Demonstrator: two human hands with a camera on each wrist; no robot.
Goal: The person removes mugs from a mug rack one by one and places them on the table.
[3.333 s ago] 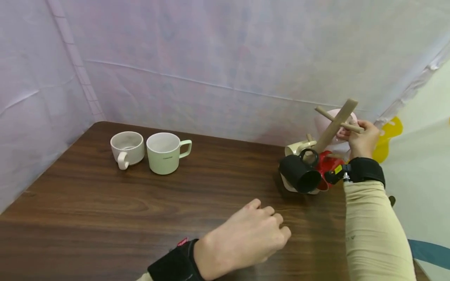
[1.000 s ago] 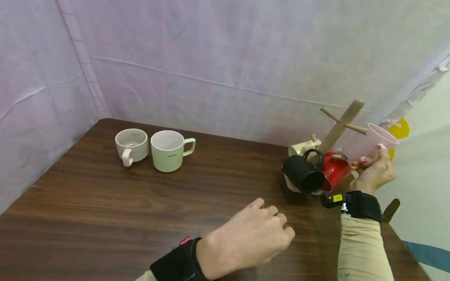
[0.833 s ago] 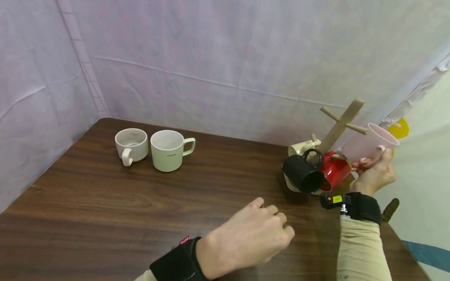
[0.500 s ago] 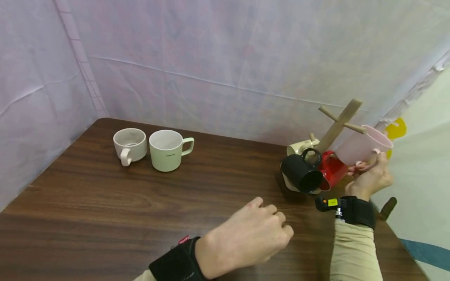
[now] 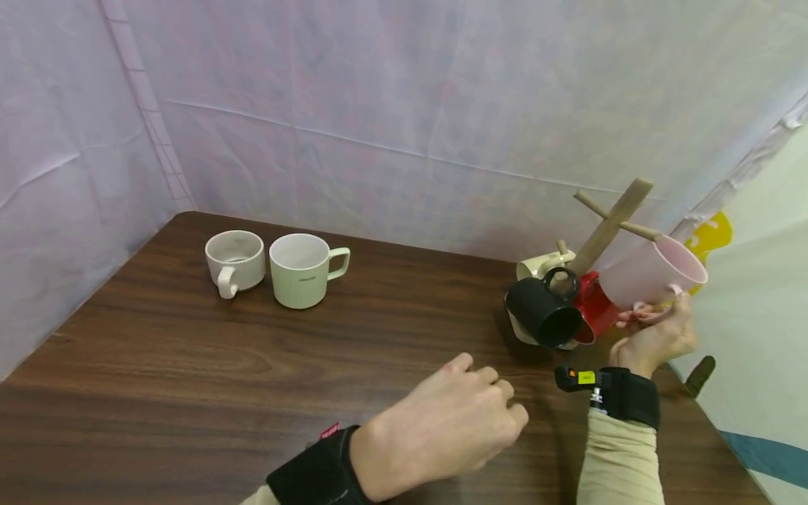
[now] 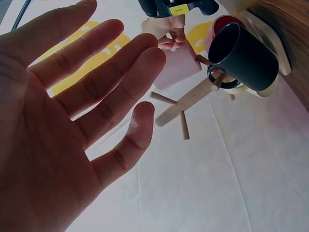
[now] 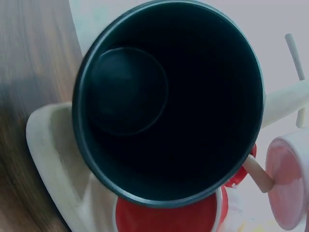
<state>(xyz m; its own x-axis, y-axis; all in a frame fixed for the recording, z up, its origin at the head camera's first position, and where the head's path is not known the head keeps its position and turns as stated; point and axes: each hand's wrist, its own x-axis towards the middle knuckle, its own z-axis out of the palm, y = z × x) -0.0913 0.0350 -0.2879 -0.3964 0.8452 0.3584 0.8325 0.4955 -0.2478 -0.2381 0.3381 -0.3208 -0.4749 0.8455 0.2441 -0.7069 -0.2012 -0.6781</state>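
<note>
My right hand (image 5: 656, 333) pinches the handle of a pink mug (image 5: 650, 277), which is tilted beside the wooden mug tree (image 5: 609, 228). The mug overlaps part of a red mug (image 5: 593, 312) in the head view; whether they touch I cannot tell. Both upper pegs of the tree are bare. Lower down hang the red mug, a black mug (image 5: 543, 312) and a cream mug (image 5: 536, 265). My left hand (image 5: 442, 424) hovers over the front of the table and holds nothing; its fingers look loosely bent in the left wrist view. The black mug's mouth (image 7: 169, 106) fills the right wrist view.
A white cup (image 5: 236, 261) and a pale green mug (image 5: 299, 273) stand upright side by side at the back left of the brown table (image 5: 189, 372). White sheeting (image 5: 379, 105) rises behind. A yellow shape (image 5: 713, 231) shows on the right sheet.
The right hand has brought the pink mug from the upper peg out to the tree's right side, then lowered it and shifted it slightly left. The left hand has stayed put.
</note>
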